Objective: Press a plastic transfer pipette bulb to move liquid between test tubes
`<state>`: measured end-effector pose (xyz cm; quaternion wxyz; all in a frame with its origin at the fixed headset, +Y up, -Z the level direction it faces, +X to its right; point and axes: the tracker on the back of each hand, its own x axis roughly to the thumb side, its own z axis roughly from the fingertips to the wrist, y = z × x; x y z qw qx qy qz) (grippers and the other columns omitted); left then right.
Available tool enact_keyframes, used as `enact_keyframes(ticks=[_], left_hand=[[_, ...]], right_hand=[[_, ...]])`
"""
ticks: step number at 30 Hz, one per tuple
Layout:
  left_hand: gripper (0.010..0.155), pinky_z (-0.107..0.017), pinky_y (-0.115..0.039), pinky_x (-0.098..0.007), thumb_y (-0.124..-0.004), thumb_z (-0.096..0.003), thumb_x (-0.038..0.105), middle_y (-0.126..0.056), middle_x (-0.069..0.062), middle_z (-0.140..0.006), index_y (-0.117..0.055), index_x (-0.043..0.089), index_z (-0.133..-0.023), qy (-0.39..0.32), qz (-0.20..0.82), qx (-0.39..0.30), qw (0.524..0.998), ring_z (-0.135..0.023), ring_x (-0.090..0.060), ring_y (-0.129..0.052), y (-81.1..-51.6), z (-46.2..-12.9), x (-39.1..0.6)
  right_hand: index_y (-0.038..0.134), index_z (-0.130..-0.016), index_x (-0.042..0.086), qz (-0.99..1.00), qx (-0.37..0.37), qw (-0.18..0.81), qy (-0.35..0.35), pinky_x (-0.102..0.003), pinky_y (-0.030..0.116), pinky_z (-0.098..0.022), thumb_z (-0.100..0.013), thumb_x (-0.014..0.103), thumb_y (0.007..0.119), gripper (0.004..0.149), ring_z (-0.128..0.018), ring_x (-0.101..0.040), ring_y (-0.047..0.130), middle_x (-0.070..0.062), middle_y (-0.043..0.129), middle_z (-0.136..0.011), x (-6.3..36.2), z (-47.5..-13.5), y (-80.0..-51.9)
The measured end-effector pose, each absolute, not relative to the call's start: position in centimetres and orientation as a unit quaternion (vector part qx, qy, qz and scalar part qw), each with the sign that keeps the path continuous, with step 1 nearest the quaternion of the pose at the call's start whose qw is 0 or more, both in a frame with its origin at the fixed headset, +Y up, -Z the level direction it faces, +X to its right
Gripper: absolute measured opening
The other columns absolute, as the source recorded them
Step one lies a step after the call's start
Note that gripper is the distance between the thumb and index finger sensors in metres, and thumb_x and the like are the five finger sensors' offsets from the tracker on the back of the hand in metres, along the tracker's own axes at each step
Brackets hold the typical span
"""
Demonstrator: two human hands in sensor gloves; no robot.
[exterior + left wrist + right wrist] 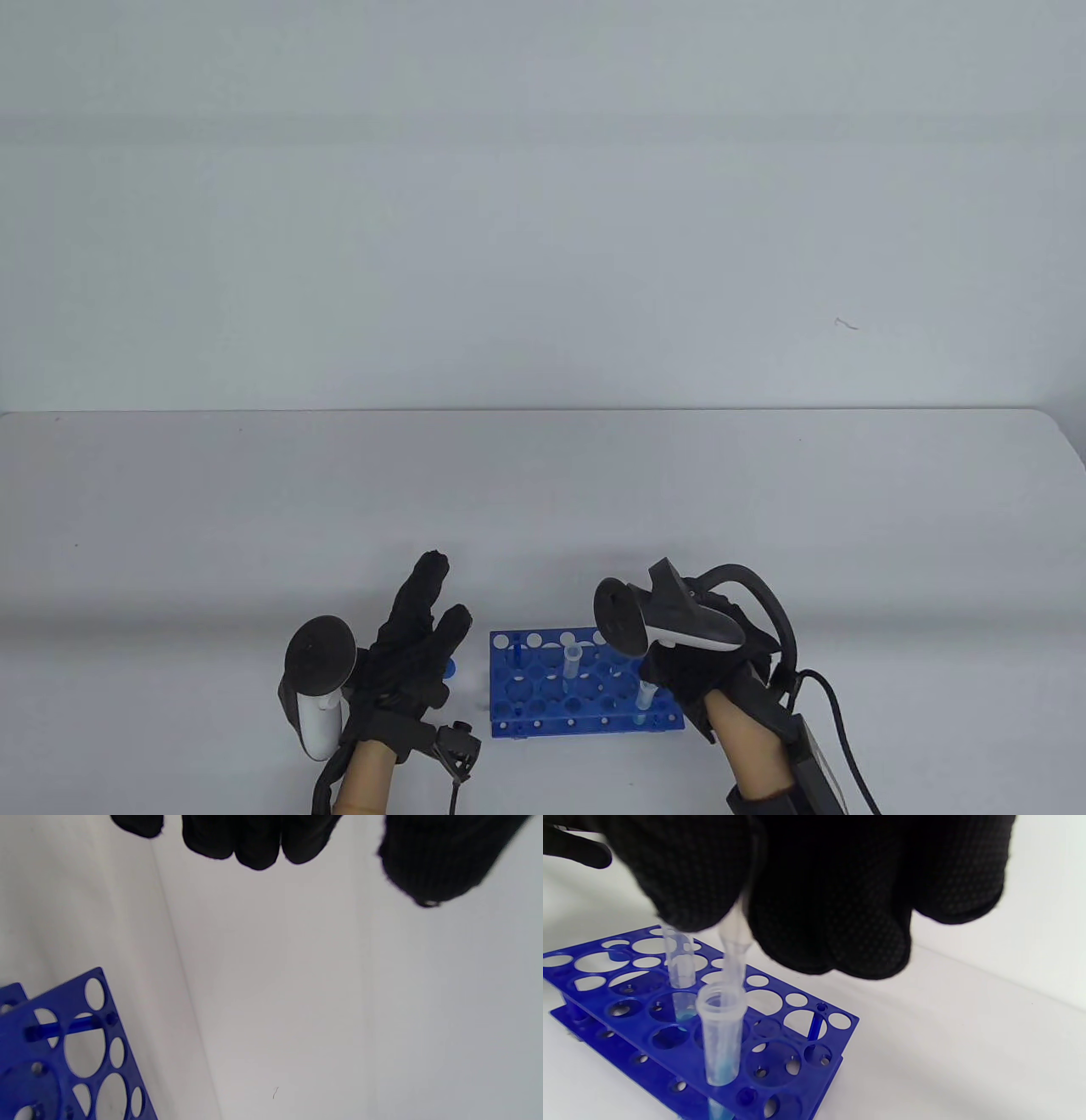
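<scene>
Right hand (814, 891) is over the right end of the blue rack (585, 683), fingers curled round the pipette (734, 942), gripping it. The pipette stem comes down out of the glove and enters the mouth of the near test tube (721, 1035). That tube stands upright in a rack hole on the near-right side and has a little blue liquid at the bottom. Second test tube (679, 976) stands one row further back, just beside it, also with blue liquid low down.

Rack sits near the worktop's (543, 492) front edge, roughly centred, between the two hands.

Left hand (411, 641) is left of the rack, just beside its left end, fingers straight and spread, holding nothing. In the left wrist view its fingertips (254, 844) hang above bare worktop, apart from the rack corner.

Hard to see:
- pipette bulb is fully buried in the right glove, can't tell if it's squeezed
- pipette tip inside the tube is blurred, can't tell whether it reaches the liquid
- table view: tracker (662, 620) covers most of the right hand
- something small and blue shows behind the left hand's fingers in the table view; can't make out what it is
</scene>
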<state>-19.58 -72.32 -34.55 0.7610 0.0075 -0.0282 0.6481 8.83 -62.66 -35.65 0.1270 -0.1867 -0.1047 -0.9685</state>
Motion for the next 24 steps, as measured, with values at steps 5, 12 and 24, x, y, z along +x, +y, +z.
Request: enact_keyframes(ticks=[5, 12, 24], left_hand=[[0.089, -0.085, -0.036, -0.059, -0.069, -0.0402, 0.069, -0.035, 0.004, -0.127, -0.034, 0.036, -0.115, -0.028, 0.648, 0.008, 0.761, -0.116, -0.026, -0.034, -72.32, -34.55, -19.58], [0.089, -0.085, -0.036, -0.059, -0.069, -0.0401, 0.069, -0.035, 0.004, -0.127, -0.034, 0.036, -0.115, -0.029, 0.649, 0.008, 0.761, -0.116, -0.026, -0.034, -72.28, -34.53, -19.59], [0.089, -0.085, -0.036, -0.059, -0.069, -0.0401, 0.069, -0.035, 0.004, -0.127, -0.034, 0.036, -0.115, -0.029, 0.649, 0.008, 0.761, -0.116, -0.026, -0.034, -72.26, -34.53, -19.61]], right_hand=[[0.091, -0.071, 0.02, -0.968, -0.188, 0.124, -0.107, -0.043, 0.085, -0.045, -0.028, 0.041, 0.089, 0.048, -0.04, -0.015, 0.104, 0.003, 0.106, -0.052, 8.8, -35.69, -62.72], [0.091, -0.073, 0.019, -0.968, -0.189, 0.123, -0.112, -0.043, 0.085, -0.045, -0.028, 0.042, 0.088, 0.05, -0.04, -0.015, 0.104, 0.003, 0.106, -0.052, 8.78, -35.68, -62.79], [0.091, -0.072, 0.019, -0.972, -0.185, 0.11, -0.098, -0.043, 0.085, -0.044, -0.029, 0.04, 0.088, 0.048, -0.039, -0.015, 0.104, 0.003, 0.106, -0.052, 9.24, -35.62, -62.18]])
